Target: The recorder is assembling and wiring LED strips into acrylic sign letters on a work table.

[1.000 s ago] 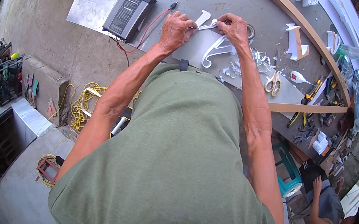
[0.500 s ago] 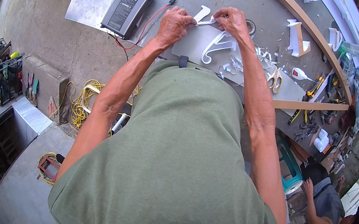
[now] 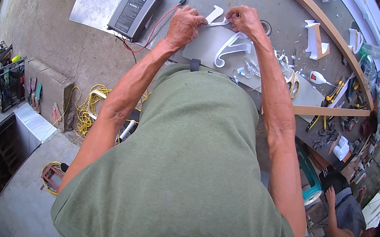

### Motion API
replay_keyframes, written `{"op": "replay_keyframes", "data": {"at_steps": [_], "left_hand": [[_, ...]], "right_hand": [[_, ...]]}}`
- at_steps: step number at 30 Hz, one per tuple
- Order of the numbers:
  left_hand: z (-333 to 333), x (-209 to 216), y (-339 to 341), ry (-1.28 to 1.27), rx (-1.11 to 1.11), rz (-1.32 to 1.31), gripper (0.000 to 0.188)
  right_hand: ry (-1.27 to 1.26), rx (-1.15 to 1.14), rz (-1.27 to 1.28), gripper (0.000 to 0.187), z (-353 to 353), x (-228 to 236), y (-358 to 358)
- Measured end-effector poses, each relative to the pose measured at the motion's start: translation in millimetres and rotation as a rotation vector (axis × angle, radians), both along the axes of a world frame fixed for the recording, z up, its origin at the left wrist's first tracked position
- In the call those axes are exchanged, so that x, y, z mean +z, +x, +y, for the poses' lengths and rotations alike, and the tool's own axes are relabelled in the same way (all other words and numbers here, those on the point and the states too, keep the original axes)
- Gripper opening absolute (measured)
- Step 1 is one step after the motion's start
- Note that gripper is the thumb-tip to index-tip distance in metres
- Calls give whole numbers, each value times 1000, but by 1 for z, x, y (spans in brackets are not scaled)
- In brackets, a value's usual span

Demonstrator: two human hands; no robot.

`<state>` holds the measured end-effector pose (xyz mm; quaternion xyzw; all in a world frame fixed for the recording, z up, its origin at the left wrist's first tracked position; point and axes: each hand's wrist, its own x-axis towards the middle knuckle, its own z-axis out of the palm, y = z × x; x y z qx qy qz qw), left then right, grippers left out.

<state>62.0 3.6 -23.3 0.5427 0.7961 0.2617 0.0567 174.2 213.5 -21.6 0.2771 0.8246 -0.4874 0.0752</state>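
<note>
My left hand [image 3: 184, 27] is closed, pinching one end of a thin white strip [image 3: 218, 23] above the grey worktable. My right hand [image 3: 244, 20] pinches the strip's other end, so it spans the gap between my fingers. Just beyond it lies a white curved piece [image 3: 214, 13], partly behind the strip. Nearer to me, a white hollow letter-like shape [image 3: 231, 49] rests on a grey sheet [image 3: 201, 45]. A roll of tape [image 3: 266, 28] sits right of my right hand, partly hidden by it.
A grey power supply box [image 3: 135, 11] with a red lead stands at the left table edge. On the right are scissors [image 3: 295, 87], a white bottle [image 3: 317, 77], pliers [image 3: 330, 98] and a brown bar [image 3: 329, 112]. Another person [image 3: 346, 220] is at lower right.
My right hand has shifted very slightly left, and its forearm a little to the right. Both hands keep their pinch on the white strip.
</note>
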Motion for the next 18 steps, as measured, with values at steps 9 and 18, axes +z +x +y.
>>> {"op": "replay_keyframes", "data": {"at_steps": [9,18], "left_hand": [[1,-2,0,-22,42,-22,15],[1,6,-1,-38,6,-27,19]], "right_hand": [[-30,-14,52,27,2,-2,-1],[-34,21,15,20,5,-2,1]]}}
